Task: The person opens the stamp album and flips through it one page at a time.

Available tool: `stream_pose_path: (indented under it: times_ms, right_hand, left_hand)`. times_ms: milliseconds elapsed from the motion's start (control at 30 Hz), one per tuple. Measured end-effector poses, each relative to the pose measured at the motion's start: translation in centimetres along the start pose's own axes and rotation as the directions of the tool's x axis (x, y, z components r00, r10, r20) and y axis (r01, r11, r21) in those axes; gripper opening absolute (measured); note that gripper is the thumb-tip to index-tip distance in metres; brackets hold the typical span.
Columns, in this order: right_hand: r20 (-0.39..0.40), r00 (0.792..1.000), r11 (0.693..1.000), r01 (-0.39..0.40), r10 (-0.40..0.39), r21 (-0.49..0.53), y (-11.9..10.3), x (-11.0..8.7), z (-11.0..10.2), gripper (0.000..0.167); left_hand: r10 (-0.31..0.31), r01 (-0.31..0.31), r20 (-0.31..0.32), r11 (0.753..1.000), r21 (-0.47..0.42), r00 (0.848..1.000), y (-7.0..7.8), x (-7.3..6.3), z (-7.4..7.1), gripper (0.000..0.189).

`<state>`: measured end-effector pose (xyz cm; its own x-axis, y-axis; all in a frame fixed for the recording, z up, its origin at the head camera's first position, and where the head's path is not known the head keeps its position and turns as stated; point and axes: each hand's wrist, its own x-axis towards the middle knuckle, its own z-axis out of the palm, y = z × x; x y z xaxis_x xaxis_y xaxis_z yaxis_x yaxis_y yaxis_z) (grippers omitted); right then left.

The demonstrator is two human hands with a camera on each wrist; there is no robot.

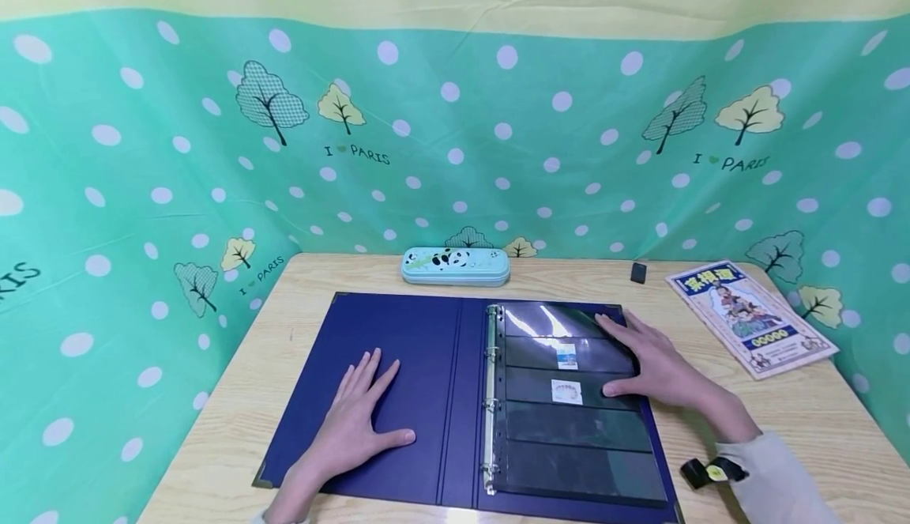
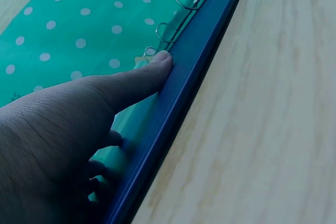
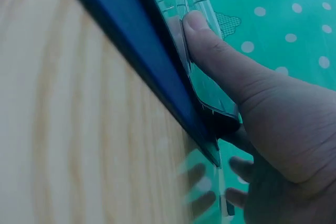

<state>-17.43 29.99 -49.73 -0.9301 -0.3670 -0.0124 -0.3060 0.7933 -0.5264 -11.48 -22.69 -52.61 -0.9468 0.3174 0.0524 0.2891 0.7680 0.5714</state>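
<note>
A dark blue ring binder lies open flat on the table. On its right side are black stock pages with clear strip pockets, held by metal rings. Two stamps show in the pockets: a blue-and-white stamp and a pale stamp below it. My left hand rests on the inside of the left cover, fingers spread. The right hand rests at the pages' upper right edge, thumb on the top page. In the right wrist view the page corner partly hides its index finger.
A light blue panda pencil case stands behind the binder. A small black object lies at the back right, near a colorful printed booklet. A black strap-like item is beside the right sleeve. Polka-dot cloth hangs around the table.
</note>
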Motion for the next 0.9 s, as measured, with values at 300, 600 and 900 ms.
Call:
stream_pose_path:
  times_ms: [300, 600, 900]
  right_hand:
    - [-0.047, 0.999, 0.999, -0.005, 0.003, -0.044, -0.7, -0.1, -0.3, 0.119]
    - [-0.096, 0.993, 0.993, 0.074, -0.065, 0.092, -1.5, -0.7, 0.1, 0.118]
    - [-0.126, 0.992, 0.979, 0.012, 0.015, 0.204, -1.6, -1.2, 0.6, 0.132]
  left_hand:
    - [-0.013, 0.013, 0.019, 1.000, -0.009, 1.000, 0.2, 0.0, 0.1, 0.117]
    - [-0.015, 0.015, 0.008, 1.000, -0.017, 1.000, 0.1, -0.1, -0.1, 0.117]
    - [-0.023, 0.023, 0.017, 1.000, -0.017, 1.000, 0.1, 0.0, -0.2, 0.117]
